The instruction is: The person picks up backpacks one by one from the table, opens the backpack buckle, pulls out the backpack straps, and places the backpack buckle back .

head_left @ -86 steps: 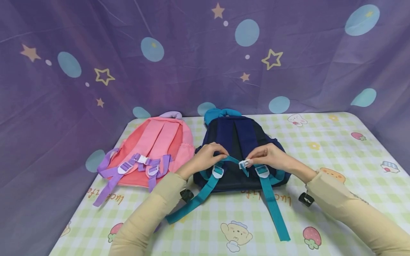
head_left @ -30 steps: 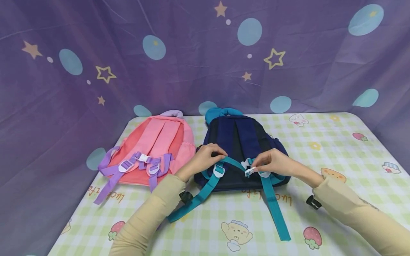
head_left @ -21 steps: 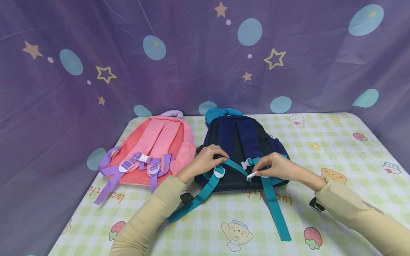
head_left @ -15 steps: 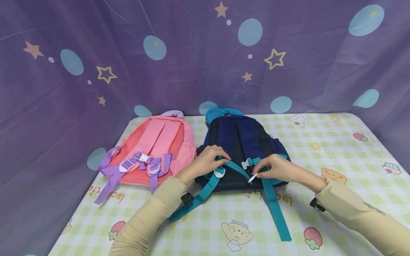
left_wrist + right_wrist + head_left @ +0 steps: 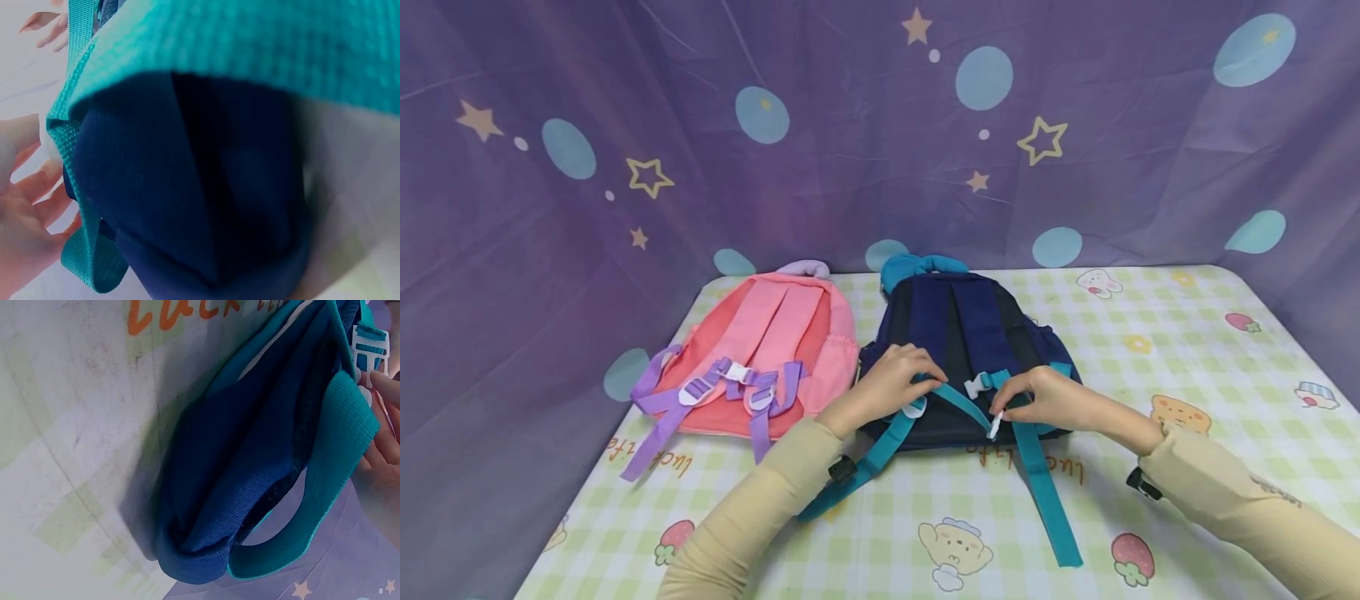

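Observation:
A navy backpack (image 5: 955,333) lies with its shoulder straps up. My left hand (image 5: 891,383) pinches a thin teal strap (image 5: 962,406) near the left strap adjuster. With thumb and finger, my right hand (image 5: 1048,400) holds a white pronged buckle half (image 5: 370,350) at that strap's other end; it is tilted downward in the head view. The other white buckle half (image 5: 976,386) lies apart on the bag, just above the held one. In the left wrist view a teal strap (image 5: 219,44) crosses close to the camera, and the left fingertips are partly hidden.
A pink backpack (image 5: 767,333) with purple straps and a fastened white buckle (image 5: 737,372) lies at the left. A loose teal strap end (image 5: 1048,508) trails onto the checkered tablecloth (image 5: 1150,350). A purple curtain (image 5: 850,200) hangs behind.
The right hand has moved down and slightly right with one buckle half, while the other half has come into view, separate, on the bag. The left hand has shifted slightly right and down.

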### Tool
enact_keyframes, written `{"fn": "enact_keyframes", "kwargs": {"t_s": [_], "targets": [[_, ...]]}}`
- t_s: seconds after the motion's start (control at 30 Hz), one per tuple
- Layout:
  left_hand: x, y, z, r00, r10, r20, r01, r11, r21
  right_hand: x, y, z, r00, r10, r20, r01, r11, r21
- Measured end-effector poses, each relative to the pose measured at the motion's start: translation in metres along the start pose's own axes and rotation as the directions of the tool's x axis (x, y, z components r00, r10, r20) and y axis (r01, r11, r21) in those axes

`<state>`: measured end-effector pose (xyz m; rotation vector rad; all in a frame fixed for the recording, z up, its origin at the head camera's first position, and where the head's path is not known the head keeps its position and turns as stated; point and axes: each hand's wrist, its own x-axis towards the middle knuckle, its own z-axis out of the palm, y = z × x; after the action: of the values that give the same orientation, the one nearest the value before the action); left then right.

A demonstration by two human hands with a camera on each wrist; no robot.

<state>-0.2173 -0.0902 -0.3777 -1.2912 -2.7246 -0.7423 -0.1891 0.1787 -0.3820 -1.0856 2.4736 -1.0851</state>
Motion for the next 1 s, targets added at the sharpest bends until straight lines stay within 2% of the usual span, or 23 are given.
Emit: {"fn": "enact_keyframes", "kwargs": {"t_s": [0.17, 0.43, 0.57, 0.77, 1.0], "targets": [[0.0, 0.002, 0.001, 1.0, 0.014, -0.006, -0.014, 1.0, 0.003, -0.001, -0.001, 0.001, 1.0, 0.004, 0.008, -0.004, 1.0, 0.0], [-0.001, 0.005, 0.0, 1.0, -0.003, 0.006, 0.003, 1.0, -0.001, -0.004, -0.005, -0.004, 1.0, -0.001, -0.001, 0.001, 1.0, -0.025], [-0.004, 0.005, -0.001, 1.0, -0.001, -0.024, 0.001, 1.0, -0.007, -0.009, -0.005, -0.008, 0.999, -0.012, -0.044, 0.01, 0.999, -0.032], [-0.013, 0.001, -0.004, 0.994, 0.03, -0.103, -0.031, 1.0, -0.007, -0.018, -0.003, -0.013, 0.993, -0.017, -0.117, 0.011, 0.999, -0.053], [-0.03, -0.004, -0.009, 0.987, 0.023, -0.162, -0.024, 1.0, -0.008, -0.028, 0.0, -0.015, 0.972, -0.046, -0.23, 0.02, 0.994, -0.11]]}}
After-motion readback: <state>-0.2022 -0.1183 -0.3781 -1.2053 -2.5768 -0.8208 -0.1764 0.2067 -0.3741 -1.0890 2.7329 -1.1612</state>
